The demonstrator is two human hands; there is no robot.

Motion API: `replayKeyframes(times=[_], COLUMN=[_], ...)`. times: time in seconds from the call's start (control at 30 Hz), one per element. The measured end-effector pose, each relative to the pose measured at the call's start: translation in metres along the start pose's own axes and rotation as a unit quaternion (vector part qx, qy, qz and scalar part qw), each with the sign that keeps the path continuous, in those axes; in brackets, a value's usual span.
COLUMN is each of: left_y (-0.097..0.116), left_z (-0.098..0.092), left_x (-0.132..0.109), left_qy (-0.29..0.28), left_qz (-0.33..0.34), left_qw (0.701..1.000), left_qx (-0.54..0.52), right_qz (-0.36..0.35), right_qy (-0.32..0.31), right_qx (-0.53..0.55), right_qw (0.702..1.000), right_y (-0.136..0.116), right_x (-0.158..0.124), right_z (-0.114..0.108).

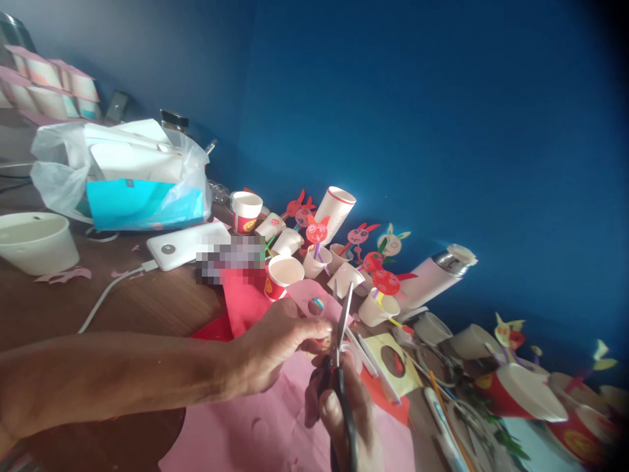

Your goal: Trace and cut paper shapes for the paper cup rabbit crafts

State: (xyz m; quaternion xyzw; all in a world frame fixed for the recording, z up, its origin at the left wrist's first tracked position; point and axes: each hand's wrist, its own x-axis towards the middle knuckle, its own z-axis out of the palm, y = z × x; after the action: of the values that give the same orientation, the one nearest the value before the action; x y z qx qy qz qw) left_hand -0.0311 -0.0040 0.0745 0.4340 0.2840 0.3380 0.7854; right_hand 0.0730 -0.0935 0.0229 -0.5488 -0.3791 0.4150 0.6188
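Observation:
My left hand (pixel 270 341) reaches in from the left, thumb and fingers pinched on a piece of pink paper (pixel 299 292) with a round hole in it. Part of that paper is hidden behind the fingers. In my right hand (pixel 356 400) is a pair of black-handled scissors (pixel 344 314), its blades pointing up and slightly apart beside my left thumb. Beneath both hands lies a large pink paper sheet (pixel 246 426). Red paper (pixel 243 298) lies behind my left hand. To the right is a yellow paper square (pixel 393 360) with a round hole.
Several paper cups (pixel 284 275) with red paper rabbit faces (pixel 317 229) stand along the blue wall. A stack of cups (pixel 335 210) and a white flask (pixel 435 278) lean behind them. Leftward are a white power bank (pixel 184 246), a plastic bag (pixel 59 174) and a tub (pixel 39 242).

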Motion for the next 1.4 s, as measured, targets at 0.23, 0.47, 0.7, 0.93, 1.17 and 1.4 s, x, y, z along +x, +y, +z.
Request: replayKeyframes(times=[0.23, 0.47, 0.7, 0.93, 1.17, 1.4], left_y=[-0.0008, -0.0003, -0.0019, 0.001, -0.0001, 0.0015], left_z=[-0.0008, -0.002, -0.0008, -0.0016, -0.0037, -0.0034], left_x=[0.0009, 0.0021, 0.0041, 0.0039, 0.0055, 0.0058], left_qy=[0.001, 0.0, -0.003, -0.025, -0.017, 0.004], left_qz=[0.004, 0.007, 0.015, 0.013, 0.011, 0.004], left_qw=[1.0, 1.0, 0.999, 0.997, 0.994, 0.992], left_qx=[0.005, 0.017, 0.043, 0.071, 0.103, 0.125], right_qz=[0.013, 0.02, 0.012, 0.001, 0.003, 0.001], right_qy=[-0.004, -0.013, -0.075, -0.044, -0.008, -0.04], right_qx=[0.0, 0.032, 0.03, -0.042, -0.047, -0.052], right_qw=[1.0, 0.999, 0.997, 0.998, 0.999, 0.998], right_y=[0.0006, 0.001, 0.0013, -0.0029, -0.0014, -0.0062], right_x=[-0.0002, 0.0008, 0.0028, -0.0004, -0.0016, 0.0019], right_z=[-0.0007, 0.0, -0.0029, -0.0055, -0.0054, -0.0052])
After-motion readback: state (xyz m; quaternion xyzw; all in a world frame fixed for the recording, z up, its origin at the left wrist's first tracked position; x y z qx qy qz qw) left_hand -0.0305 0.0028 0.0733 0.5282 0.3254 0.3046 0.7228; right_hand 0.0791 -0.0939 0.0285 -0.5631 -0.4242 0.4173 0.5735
